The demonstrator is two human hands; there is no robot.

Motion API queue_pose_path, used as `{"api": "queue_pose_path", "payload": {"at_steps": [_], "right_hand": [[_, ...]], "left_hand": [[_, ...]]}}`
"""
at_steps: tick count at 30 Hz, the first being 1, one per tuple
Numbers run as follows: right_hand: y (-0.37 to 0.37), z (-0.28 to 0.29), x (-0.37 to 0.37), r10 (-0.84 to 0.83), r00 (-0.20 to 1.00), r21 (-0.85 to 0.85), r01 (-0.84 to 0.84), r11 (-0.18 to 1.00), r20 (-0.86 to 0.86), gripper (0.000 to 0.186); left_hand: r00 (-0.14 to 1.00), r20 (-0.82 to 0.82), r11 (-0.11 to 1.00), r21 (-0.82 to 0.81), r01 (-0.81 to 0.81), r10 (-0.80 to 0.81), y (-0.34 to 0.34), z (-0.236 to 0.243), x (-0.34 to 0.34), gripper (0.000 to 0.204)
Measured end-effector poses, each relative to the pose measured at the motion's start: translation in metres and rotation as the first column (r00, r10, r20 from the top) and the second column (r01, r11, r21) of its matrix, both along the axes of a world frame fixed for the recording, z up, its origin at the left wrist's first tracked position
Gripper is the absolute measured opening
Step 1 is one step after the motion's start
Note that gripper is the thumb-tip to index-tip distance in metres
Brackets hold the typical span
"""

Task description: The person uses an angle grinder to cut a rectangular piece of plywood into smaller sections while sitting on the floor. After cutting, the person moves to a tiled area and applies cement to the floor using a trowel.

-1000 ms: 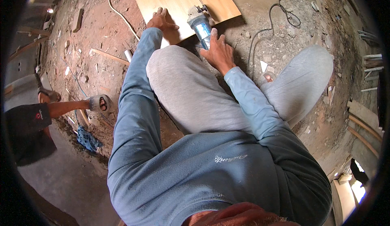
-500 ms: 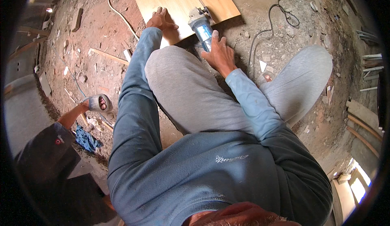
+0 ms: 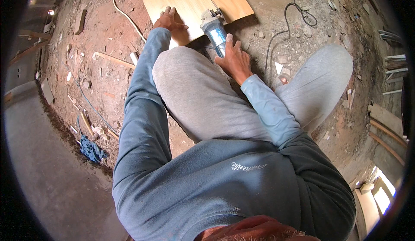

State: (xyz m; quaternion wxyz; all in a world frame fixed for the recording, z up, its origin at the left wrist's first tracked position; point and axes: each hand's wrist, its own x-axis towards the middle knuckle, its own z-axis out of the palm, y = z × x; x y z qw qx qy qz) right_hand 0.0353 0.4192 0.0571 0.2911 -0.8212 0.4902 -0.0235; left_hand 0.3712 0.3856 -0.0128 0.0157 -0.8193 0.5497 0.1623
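A light plywood board [image 3: 164, 1] lies on the ground at the top, with a straight line running across its right part. My left hand [image 3: 170, 24] rests on the board's left part, fingers apart. A blue power tool [image 3: 214, 31], with a pale metal head, sits at the board's near edge, on that line. My right hand [image 3: 234, 60] grips the rear of its body. My left knee, in grey trousers, is just below the board.
Dirt floor [image 3: 103, 37] holds rubble and wood offcuts [image 3: 114, 59]. A black cable [image 3: 288, 22] coils at upper right, a pale hose [image 3: 127, 16] runs left of the board. Blue cloth [image 3: 90, 150] lies at left, stacked strips [image 3: 393, 65] at right.
The other person at the left has moved downward and out of view. My hands and the tool stay nearly in place, shifting only very slightly with the view.
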Motion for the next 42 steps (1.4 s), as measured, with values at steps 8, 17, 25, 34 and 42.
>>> {"api": "queue_pose_path", "payload": {"at_steps": [8, 17, 25, 34, 42], "right_hand": [[0.003, 0.008, -0.007, 0.017, 1.0, 0.014, -0.017, 1.0, -0.002, 0.098], [0.006, 0.007, -0.012, 0.014, 1.0, -0.011, -0.014, 1.0, 0.003, 0.097], [0.007, 0.009, -0.011, 0.014, 1.0, -0.002, -0.014, 1.0, -0.005, 0.098], [0.007, 0.002, -0.013, 0.028, 1.0, -0.013, -0.028, 1.0, 0.008, 0.1], [0.005, 0.004, -0.014, 0.03, 0.999, -0.014, -0.03, 0.999, 0.026, 0.099]], "left_hand": [[1.0, 0.014, 1.0, 0.016, -0.007, 0.007, -0.002, 0.0, -0.002, 0.124], [1.0, -0.01, 0.998, 0.056, -0.001, 0.002, -0.004, 0.006, -0.003, 0.124], [1.0, -0.004, 0.999, 0.047, -0.016, 0.017, -0.003, 0.004, -0.002, 0.124], [1.0, -0.019, 0.998, 0.062, -0.013, 0.014, -0.004, -0.001, 0.001, 0.125], [0.999, -0.024, 0.997, 0.068, -0.031, 0.033, -0.004, 0.0, -0.002, 0.126]]}}
